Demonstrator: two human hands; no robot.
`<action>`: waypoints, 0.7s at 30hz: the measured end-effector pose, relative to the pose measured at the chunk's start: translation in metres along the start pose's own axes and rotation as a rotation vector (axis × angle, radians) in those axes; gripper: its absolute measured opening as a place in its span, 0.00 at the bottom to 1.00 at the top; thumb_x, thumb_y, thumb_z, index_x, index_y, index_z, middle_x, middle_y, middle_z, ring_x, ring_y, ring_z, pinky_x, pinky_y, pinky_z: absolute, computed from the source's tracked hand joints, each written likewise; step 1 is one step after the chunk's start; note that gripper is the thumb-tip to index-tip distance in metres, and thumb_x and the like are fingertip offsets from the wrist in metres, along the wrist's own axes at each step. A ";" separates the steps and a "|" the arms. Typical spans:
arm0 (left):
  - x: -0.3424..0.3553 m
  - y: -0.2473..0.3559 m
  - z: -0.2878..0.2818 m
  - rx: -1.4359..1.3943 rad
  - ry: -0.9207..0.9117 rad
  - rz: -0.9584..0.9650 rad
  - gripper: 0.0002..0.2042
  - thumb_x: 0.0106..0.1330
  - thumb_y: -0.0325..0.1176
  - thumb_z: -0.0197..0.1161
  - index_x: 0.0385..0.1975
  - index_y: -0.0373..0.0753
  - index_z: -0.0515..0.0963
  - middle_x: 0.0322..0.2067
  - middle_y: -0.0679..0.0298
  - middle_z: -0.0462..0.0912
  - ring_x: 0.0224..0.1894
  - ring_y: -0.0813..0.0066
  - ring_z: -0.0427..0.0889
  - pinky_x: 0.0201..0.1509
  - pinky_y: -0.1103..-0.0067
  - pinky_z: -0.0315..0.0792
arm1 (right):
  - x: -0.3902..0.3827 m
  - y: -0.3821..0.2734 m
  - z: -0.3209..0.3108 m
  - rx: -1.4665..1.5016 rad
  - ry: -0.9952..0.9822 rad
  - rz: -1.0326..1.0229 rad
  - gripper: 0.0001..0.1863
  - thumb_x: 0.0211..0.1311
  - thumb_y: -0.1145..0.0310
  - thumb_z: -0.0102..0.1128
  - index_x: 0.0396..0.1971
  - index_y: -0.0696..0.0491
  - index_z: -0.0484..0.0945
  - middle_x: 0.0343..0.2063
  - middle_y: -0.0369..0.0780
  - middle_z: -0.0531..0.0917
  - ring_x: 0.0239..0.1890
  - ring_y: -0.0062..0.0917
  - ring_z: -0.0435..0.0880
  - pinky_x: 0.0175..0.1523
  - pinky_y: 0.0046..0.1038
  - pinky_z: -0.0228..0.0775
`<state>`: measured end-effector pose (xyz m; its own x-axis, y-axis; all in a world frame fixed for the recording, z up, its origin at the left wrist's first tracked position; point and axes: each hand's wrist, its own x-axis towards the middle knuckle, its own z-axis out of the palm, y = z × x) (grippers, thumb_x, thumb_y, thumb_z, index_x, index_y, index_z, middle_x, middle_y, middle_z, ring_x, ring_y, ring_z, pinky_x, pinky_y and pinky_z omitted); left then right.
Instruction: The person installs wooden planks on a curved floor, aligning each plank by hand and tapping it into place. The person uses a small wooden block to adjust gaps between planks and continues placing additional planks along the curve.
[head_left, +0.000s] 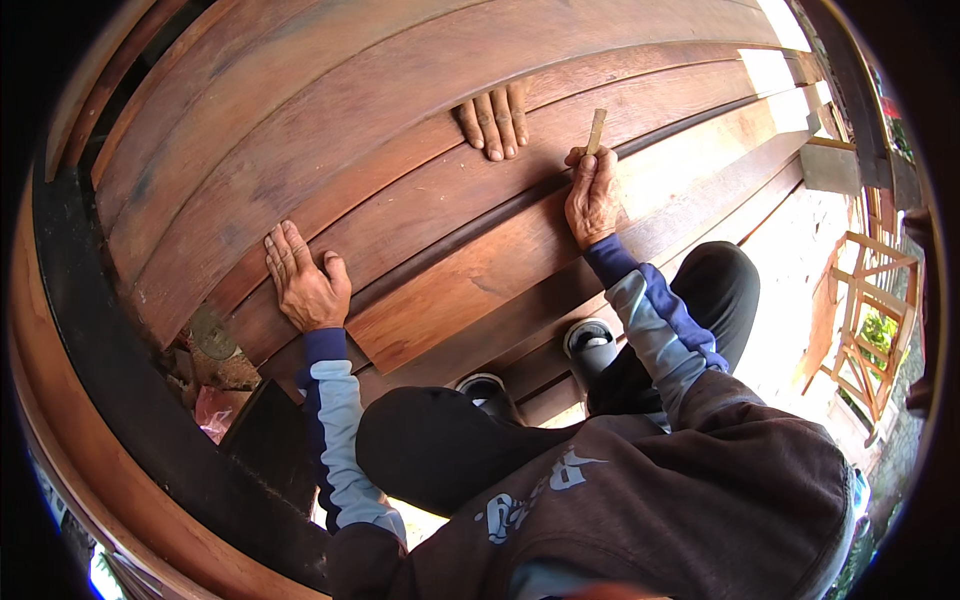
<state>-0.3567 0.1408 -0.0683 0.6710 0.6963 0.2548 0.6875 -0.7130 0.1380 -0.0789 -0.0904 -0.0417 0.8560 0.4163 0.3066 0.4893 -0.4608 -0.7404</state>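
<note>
My left hand [308,285] lies flat on the reddish-brown wooden planks, its fingers stretched out and thumb apart. The fingertips reach a gap between the upper planks and a lower plank [400,235]. My right hand [594,200] pinches a small flat tan strip [597,132] that stands up from the fingertips. It is held just over the dark gap beside a lighter loose plank [470,285]. Between my hands, another person's fingers [495,122] come out from behind an upper plank and rest on the wood. The rest of that hand is hidden.
A black beam [95,330] and a curved brown wooden rim [110,465] run along the left. My shoes [590,340] are on planks below. At the right stands a wooden frame [875,320] in bright light. A pink plastic scrap [215,410] lies at lower left.
</note>
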 end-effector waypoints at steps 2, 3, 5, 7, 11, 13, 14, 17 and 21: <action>-0.001 0.000 -0.001 0.006 -0.007 0.001 0.32 0.61 0.40 0.51 0.65 0.30 0.60 0.65 0.45 0.62 0.67 0.47 0.61 0.70 0.63 0.55 | -0.001 0.003 0.000 0.014 -0.012 0.052 0.09 0.73 0.67 0.41 0.35 0.54 0.69 0.20 0.40 0.75 0.21 0.29 0.76 0.28 0.31 0.66; 0.000 0.000 -0.001 0.005 -0.007 0.006 0.32 0.61 0.40 0.51 0.65 0.30 0.60 0.64 0.45 0.63 0.67 0.47 0.61 0.70 0.63 0.55 | -0.002 0.003 0.000 0.001 -0.023 0.034 0.09 0.73 0.67 0.41 0.36 0.54 0.68 0.21 0.41 0.76 0.21 0.30 0.77 0.28 0.31 0.67; 0.000 0.000 -0.001 0.004 -0.005 0.008 0.32 0.60 0.40 0.52 0.64 0.29 0.61 0.64 0.45 0.63 0.67 0.47 0.62 0.70 0.63 0.56 | -0.002 0.004 0.001 0.051 -0.022 0.011 0.12 0.75 0.64 0.39 0.37 0.56 0.69 0.23 0.35 0.73 0.23 0.18 0.70 0.31 0.23 0.65; 0.000 0.000 0.000 -0.009 -0.003 0.008 0.32 0.60 0.40 0.52 0.64 0.29 0.61 0.64 0.45 0.63 0.66 0.47 0.62 0.70 0.63 0.56 | -0.001 0.002 0.000 0.019 -0.020 -0.013 0.12 0.75 0.64 0.40 0.37 0.56 0.69 0.22 0.35 0.73 0.22 0.18 0.70 0.30 0.24 0.64; 0.001 0.001 -0.002 -0.018 0.003 0.006 0.32 0.60 0.40 0.52 0.64 0.30 0.62 0.64 0.45 0.63 0.66 0.47 0.62 0.70 0.63 0.56 | -0.001 0.001 0.000 -0.009 -0.035 -0.026 0.12 0.75 0.64 0.40 0.36 0.56 0.70 0.22 0.34 0.73 0.21 0.18 0.69 0.28 0.23 0.64; 0.002 0.004 -0.004 -0.026 0.001 0.004 0.31 0.60 0.39 0.52 0.64 0.30 0.62 0.64 0.45 0.64 0.66 0.46 0.62 0.70 0.62 0.56 | -0.001 0.004 0.000 0.005 -0.053 0.031 0.12 0.75 0.64 0.40 0.36 0.56 0.70 0.21 0.35 0.73 0.21 0.18 0.69 0.28 0.23 0.64; 0.003 0.004 -0.005 -0.027 -0.002 0.003 0.31 0.60 0.39 0.52 0.64 0.30 0.62 0.63 0.45 0.64 0.66 0.46 0.62 0.70 0.62 0.57 | -0.003 0.006 -0.001 0.016 -0.070 0.058 0.12 0.74 0.64 0.40 0.36 0.56 0.70 0.21 0.35 0.74 0.21 0.18 0.69 0.28 0.23 0.63; 0.004 0.007 -0.005 -0.034 -0.019 0.004 0.32 0.58 0.39 0.54 0.64 0.31 0.62 0.63 0.44 0.64 0.65 0.43 0.62 0.69 0.62 0.58 | -0.003 0.014 0.001 -0.076 -0.015 -0.042 0.10 0.73 0.66 0.43 0.36 0.55 0.71 0.24 0.37 0.76 0.24 0.22 0.72 0.32 0.26 0.66; -0.003 0.005 -0.007 -0.083 -0.029 -0.072 0.33 0.55 0.40 0.55 0.63 0.32 0.64 0.62 0.43 0.65 0.65 0.41 0.62 0.70 0.60 0.56 | -0.006 0.015 -0.001 -0.058 -0.068 0.048 0.12 0.73 0.63 0.43 0.36 0.57 0.70 0.29 0.45 0.78 0.33 0.34 0.77 0.41 0.33 0.68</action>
<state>-0.3572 0.1349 -0.0615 0.6295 0.7471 0.2135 0.7097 -0.6647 0.2336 -0.0768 -0.1003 -0.0542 0.8663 0.4441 0.2289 0.4585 -0.5249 -0.7171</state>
